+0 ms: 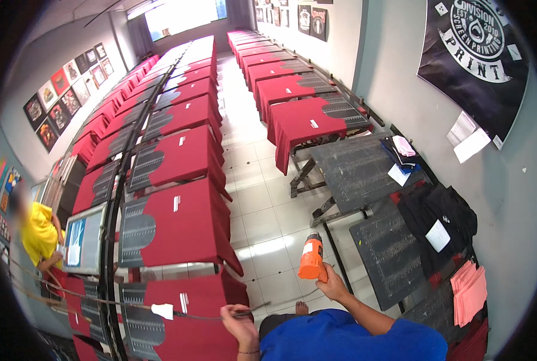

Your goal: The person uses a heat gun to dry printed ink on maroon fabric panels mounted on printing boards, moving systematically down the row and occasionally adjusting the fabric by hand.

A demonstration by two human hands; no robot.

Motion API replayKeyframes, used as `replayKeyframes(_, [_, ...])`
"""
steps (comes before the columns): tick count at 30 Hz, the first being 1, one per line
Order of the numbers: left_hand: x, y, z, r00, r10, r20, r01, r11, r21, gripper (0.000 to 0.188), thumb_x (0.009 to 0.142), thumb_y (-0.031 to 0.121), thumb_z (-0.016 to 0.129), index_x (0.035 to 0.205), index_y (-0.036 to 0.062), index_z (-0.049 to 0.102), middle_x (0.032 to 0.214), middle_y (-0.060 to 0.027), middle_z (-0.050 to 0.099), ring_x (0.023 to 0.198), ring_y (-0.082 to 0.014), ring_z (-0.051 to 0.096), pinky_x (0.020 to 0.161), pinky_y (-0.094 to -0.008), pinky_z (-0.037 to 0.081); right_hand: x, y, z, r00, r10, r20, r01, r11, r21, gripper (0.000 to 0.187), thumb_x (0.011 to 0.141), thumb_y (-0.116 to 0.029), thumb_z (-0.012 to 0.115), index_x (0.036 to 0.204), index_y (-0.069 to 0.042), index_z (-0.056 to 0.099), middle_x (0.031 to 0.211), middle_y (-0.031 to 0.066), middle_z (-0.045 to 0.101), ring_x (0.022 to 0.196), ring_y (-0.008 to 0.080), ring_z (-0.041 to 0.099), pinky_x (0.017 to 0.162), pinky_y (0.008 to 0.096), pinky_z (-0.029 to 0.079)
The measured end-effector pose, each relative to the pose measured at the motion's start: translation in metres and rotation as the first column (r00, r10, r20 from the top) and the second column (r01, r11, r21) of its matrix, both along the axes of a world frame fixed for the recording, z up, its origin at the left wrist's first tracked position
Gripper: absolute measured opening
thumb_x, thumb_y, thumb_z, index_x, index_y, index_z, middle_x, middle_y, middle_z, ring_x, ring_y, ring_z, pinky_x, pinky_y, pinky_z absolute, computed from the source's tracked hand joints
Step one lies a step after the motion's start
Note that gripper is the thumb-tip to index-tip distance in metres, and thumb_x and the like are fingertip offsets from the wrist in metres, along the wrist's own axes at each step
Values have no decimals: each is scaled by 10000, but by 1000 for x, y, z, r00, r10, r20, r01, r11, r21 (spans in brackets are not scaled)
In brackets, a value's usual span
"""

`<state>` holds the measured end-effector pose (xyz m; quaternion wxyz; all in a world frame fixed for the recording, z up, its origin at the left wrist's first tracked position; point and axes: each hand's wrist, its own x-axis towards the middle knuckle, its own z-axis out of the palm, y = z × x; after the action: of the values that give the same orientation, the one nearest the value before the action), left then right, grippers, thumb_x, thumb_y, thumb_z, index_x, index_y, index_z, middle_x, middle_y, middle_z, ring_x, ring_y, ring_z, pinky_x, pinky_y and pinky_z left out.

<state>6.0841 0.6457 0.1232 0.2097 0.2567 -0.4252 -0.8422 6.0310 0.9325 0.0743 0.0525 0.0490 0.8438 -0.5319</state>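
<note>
My right hand (333,286) wraps the orange power tool (311,259), lower centre; my left hand (241,328) half-curls round a dark cable (202,317). Red-draped boards (199,219) flank the tiled floor (262,224), bright window (187,19) up top!

From head height, the view looks down along the aisle (257,176).

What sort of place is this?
Probably a garment-printing workshop: red garments lie over rows of dark boards, what looks like a framed printing screen sits at left, and graphic prints hang on the left wall.
</note>
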Motion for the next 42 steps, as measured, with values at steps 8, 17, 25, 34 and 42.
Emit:
replayKeyframes(8, [-240,-56,-31,963,-134,232,218,895,-388,409,1055,362,365,928,37,579,885,-72,627,804,-136,575,728,-290,464,-231,23,28,999,-26,-26,22,992,-125,546,889,-226,638,1360,-35,437,855,150,657,678,230,656,629,371,517])
replayKeyframes(17, [-578,-106,-16,946,-240,217,324,690,-647,454,1055,402,341,1021,38,611,784,-45,590,717,-109,567,645,-257,468,-501,48,110,948,-317,24,268,758,-594,363,999,-264,502,1281,-42,444,897,85,583,584,126,587,520,288,513])
replayKeyframes(25, [-839,-156,-6,967,-208,149,242,549,-800,483,1036,452,384,1088,43,636,813,-34,595,715,-107,583,613,-253,470,-652,96,117,807,-575,137,489,520,-700,347,1001,-263,494,1279,-59,452,955,83,571,637,113,584,539,294,546])
replayKeyframes(34, [-990,-165,5,972,-13,235,196,597,-778,463,1036,445,375,1076,48,609,879,-43,610,742,-114,565,650,-240,453,-759,167,112,737,-580,347,675,607,-420,439,981,-333,516,1277,-10,484,923,89,616,599,106,573,540,272,531])
replayKeyframes(42, [-1080,-132,87,932,355,-72,-224,407,-885,559,1056,377,272,961,-41,632,869,-122,630,790,-217,601,729,-332,520,-815,179,119,733,-539,414,674,659,-335,405,975,-323,525,1232,-9,511,895,65,599,588,91,565,525,257,511])
